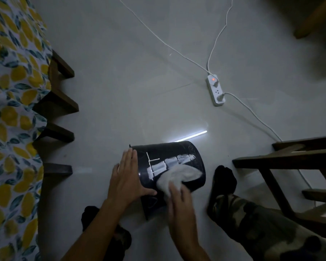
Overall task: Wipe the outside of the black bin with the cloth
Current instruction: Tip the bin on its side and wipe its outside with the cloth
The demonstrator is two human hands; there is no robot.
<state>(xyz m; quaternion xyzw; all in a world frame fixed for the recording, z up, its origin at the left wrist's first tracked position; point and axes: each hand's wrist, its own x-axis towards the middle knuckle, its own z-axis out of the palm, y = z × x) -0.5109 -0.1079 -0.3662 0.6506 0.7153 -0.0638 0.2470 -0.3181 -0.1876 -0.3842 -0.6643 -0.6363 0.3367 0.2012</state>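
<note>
The black bin (177, 150) lies tipped on its side on the pale floor between my legs, its glossy wall reflecting window light. My left hand (127, 178) rests flat against the bin's left end, fingers spread, steadying it. My right hand (179, 198) presses a white cloth (179, 176) onto the bin's upper side wall. The hand is blurred. The cloth covers the lower right part of the wall and hides the surface beneath it.
A white power strip (215, 90) with cables lies on the floor beyond the bin. A lemon-print cover (13, 110) drapes over dark wooden furniture legs at left. A wooden chair frame (290, 166) stands at right. My socked foot (224, 180) is right of the bin.
</note>
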